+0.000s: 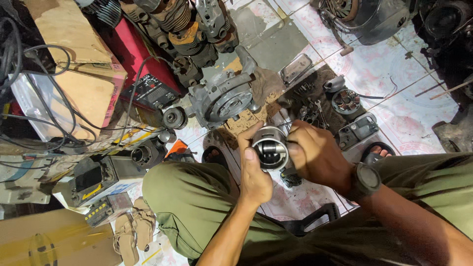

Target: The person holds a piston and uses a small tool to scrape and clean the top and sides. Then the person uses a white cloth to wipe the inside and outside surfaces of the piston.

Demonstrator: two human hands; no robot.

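Forearms and olive-green trouser knees fill the lower frame, nearest my eyes; a dark wristwatch (365, 178) sits on my right wrist.

Item held: one metal piston (270, 148) — a short silvery cylinder with ring grooves around its side, raised between my knees above the tiled floor (394, 74).

Left hand (253, 172): closed around the piston from below and behind, thumb lying up its near side, fingers curled over the top edge.

Right hand (318, 156): closed against the piston's right side, fingertips pressing at its edge. Whether they pinch a ring or only the skirt, I cannot tell.

Orientation: one round end tilts up toward me; the axis runs from my face down and away toward the floor. It is about as wide as it is long, so there is hardly a long axis to speak of.

Handling, as I judge it: rigid, solid metal, fairly heavy for its bulk, probably oily and slippery. The thin rings look like the fragile part — best gripped on the plain skirt, below the grooves.

Surroundings: grey engine crankcase (224, 98) on the floor just beyond the piston; finned cylinders (187, 34) behind it; red box with a black panel (148, 91) to the left; cardboard (74, 54) and loose black cables (59, 108) further left; a stator coil (346, 101) and small parts on a dark mat to the right; tan sandals (133, 231) by my left knee.
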